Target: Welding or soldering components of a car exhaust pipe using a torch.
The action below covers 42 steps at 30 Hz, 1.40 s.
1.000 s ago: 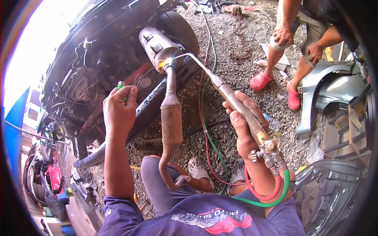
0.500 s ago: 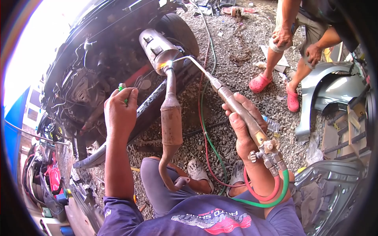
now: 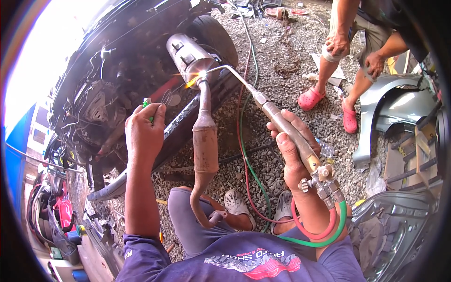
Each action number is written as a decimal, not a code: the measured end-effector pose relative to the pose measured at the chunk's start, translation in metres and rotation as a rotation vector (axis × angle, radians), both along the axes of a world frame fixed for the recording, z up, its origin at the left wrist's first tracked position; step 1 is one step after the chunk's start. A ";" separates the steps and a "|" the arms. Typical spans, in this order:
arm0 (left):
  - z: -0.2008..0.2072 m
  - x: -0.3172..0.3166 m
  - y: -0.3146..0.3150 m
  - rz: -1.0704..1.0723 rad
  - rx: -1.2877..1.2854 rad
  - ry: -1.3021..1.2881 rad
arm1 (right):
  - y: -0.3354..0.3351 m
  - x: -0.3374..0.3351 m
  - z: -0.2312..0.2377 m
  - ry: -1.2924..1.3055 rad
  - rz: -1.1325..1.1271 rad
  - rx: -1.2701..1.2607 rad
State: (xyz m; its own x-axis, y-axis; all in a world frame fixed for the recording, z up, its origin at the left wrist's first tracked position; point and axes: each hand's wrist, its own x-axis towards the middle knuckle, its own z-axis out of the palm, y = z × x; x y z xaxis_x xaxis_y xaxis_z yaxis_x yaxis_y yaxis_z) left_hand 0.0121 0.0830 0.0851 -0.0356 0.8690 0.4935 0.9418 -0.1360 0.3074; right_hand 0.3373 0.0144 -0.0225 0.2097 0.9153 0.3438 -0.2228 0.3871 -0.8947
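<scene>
In my right hand [image 3: 293, 165] is a gas torch [image 3: 285, 126], its thin bent tip reaching to the far left. A bright flame [image 3: 202, 74] burns at the joint between a silver muffler [image 3: 188, 55] and a rusty exhaust pipe [image 3: 205, 148] with a wider can section. My left hand [image 3: 146, 124] pinches a thin looped filler wire [image 3: 167, 97], whose far end runs toward the flame. A small green object, possibly a lighter [image 3: 146, 101], also sits in those left fingers. The pipe's bent lower end lies by my knee.
A dark car body [image 3: 89, 89] with exposed parts stands at left, a tire [image 3: 213, 40] behind the muffler. Red and green hoses [image 3: 244, 141] cross the gravel. At right are another person's legs in pink clogs [image 3: 311, 99], a silver fender [image 3: 371, 122] and a plastic bottle [image 3: 325, 148].
Orange sparks at the joint spread wider to the left. The torch and my right hand have shifted very slightly; my left hand stays nearly in place.
</scene>
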 end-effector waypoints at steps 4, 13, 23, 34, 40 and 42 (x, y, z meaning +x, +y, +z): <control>-0.001 0.000 0.001 -0.007 0.007 -0.007 | 0.000 -0.002 0.001 0.031 -0.006 0.016; 0.000 0.000 0.000 -0.005 -0.005 -0.006 | 0.001 0.000 -0.001 0.073 0.014 0.020; -0.001 0.000 0.000 -0.008 0.003 -0.002 | 0.001 0.000 0.000 0.058 0.005 0.023; 0.000 0.002 0.000 0.000 -0.007 -0.005 | 0.000 0.000 -0.001 0.071 0.013 0.010; -0.001 -0.001 0.001 -0.005 -0.004 -0.003 | 0.000 -0.001 0.000 0.051 -0.003 0.013; -0.002 -0.001 0.001 -0.005 -0.005 -0.010 | 0.000 0.000 -0.001 0.066 0.001 0.011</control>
State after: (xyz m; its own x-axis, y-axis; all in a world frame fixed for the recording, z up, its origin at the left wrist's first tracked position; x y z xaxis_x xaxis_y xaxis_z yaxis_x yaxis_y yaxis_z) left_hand 0.0114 0.0840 0.0830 -0.0363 0.8718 0.4885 0.9381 -0.1388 0.3173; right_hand 0.3368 0.0149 -0.0234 0.2310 0.9119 0.3391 -0.2812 0.3963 -0.8740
